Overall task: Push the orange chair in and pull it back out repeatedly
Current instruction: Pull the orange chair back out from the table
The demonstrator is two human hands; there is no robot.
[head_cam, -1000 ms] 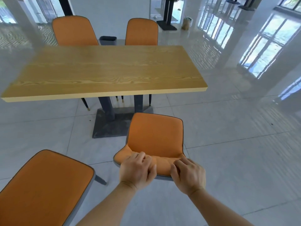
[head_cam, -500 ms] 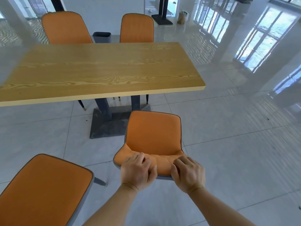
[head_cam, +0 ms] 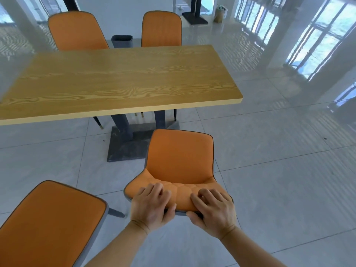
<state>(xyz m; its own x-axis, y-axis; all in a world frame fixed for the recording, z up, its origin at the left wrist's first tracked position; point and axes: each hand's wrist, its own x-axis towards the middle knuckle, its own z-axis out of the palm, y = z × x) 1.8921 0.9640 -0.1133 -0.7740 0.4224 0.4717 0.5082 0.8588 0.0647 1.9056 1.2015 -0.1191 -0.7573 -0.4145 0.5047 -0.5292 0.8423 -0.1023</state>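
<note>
An orange chair (head_cam: 180,157) with grey piping stands on the tiled floor in front of me, its seat pointing toward the wooden table (head_cam: 119,79). The front of the seat lies a little short of the table's near edge. My left hand (head_cam: 152,206) grips the top of the backrest on the left side, fingers over the front and thumb behind. On the right side of the same backrest top my right hand (head_cam: 214,210) holds on in the same way. The chair's legs are hidden beneath the seat.
A second orange chair (head_cam: 48,224) stands close at lower left. Two more orange chairs (head_cam: 77,31) (head_cam: 161,29) sit behind the table, with a grey bin (head_cam: 122,41) between them. The table's dark pedestal base (head_cam: 128,147) lies just left of the held chair. Open tiled floor spreads to the right.
The view has shifted slightly, and the table and chair sit a little lower in it than before. Both hands keep the same grip on the backrest top.
</note>
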